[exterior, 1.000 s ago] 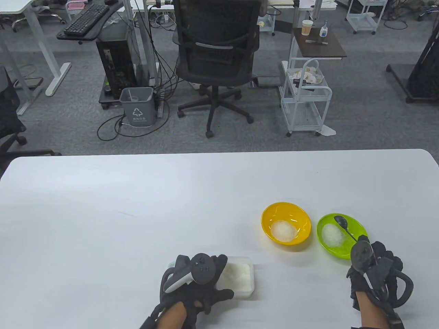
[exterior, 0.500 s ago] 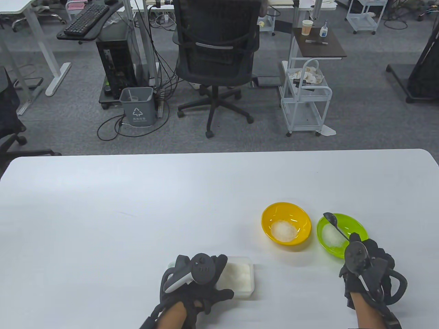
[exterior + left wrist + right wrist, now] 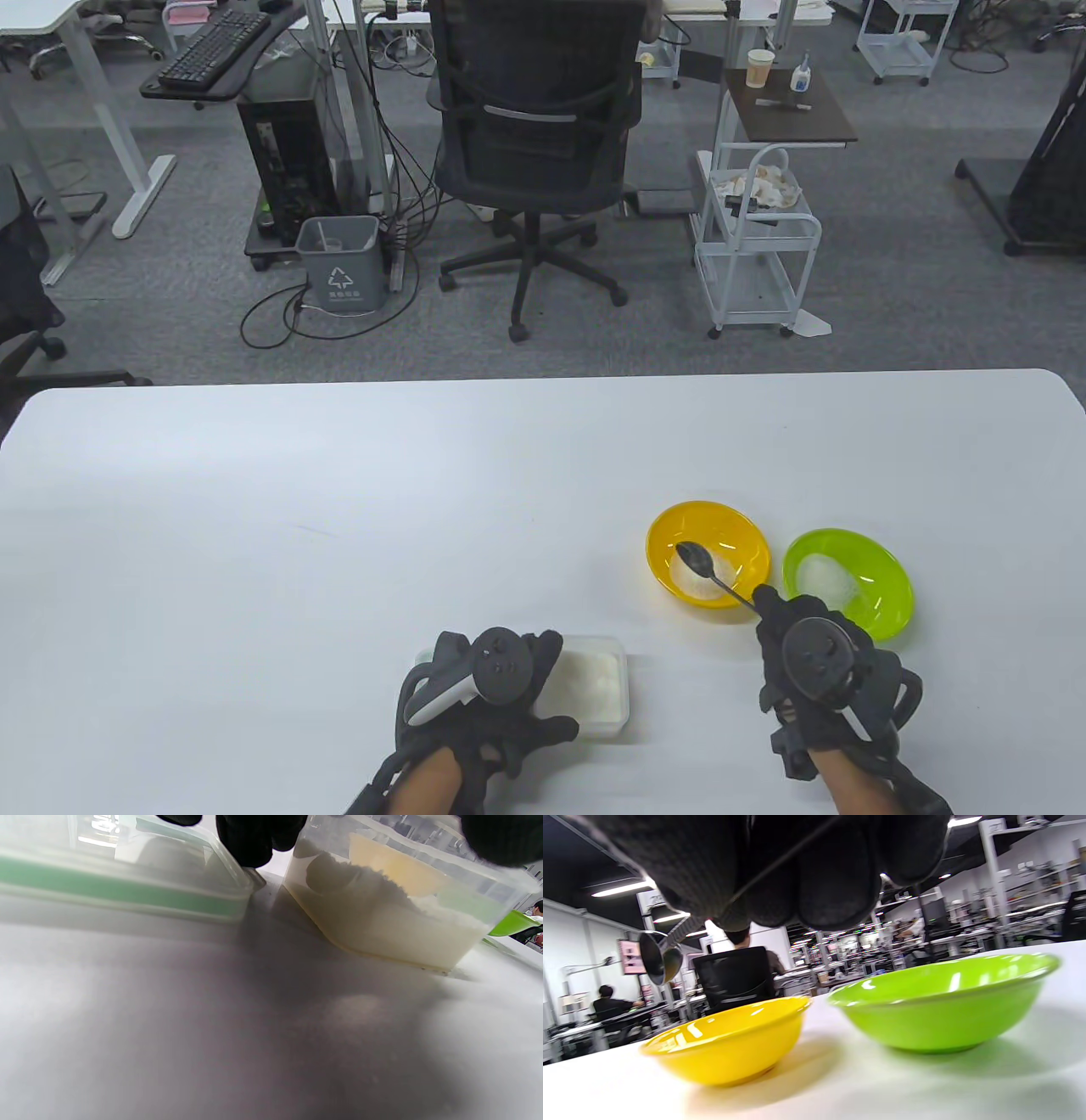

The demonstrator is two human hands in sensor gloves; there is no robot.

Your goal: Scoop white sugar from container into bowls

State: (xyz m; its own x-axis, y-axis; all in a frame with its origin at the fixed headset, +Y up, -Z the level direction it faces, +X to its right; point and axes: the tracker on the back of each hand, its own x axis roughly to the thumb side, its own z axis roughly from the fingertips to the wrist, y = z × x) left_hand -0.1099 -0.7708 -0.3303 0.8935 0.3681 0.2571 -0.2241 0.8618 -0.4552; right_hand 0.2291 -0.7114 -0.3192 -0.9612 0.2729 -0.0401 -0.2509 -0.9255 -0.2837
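Note:
A clear plastic container [image 3: 594,683] of white sugar sits near the table's front edge; it also shows in the left wrist view [image 3: 394,904]. My left hand [image 3: 484,688] holds its left side. My right hand [image 3: 806,658] grips the handle of a metal spoon [image 3: 708,569], whose bowl hangs over the yellow bowl [image 3: 708,553]. The spoon looks empty in the right wrist view [image 3: 657,957]. The yellow bowl holds a mound of sugar. The green bowl [image 3: 847,584], to its right, also holds sugar. Both bowls show in the right wrist view: yellow bowl [image 3: 729,1046], green bowl [image 3: 941,1005].
A container lid with a green band [image 3: 118,887] lies beside the sugar container, under my left hand. The white table [image 3: 339,509] stretches wide to the left and back. An office chair [image 3: 534,144] and a white cart [image 3: 755,246] stand beyond the far edge.
My right hand has moved left with the spoon, from over the green bowl to over the yellow bowl. My left hand and the container have not moved.

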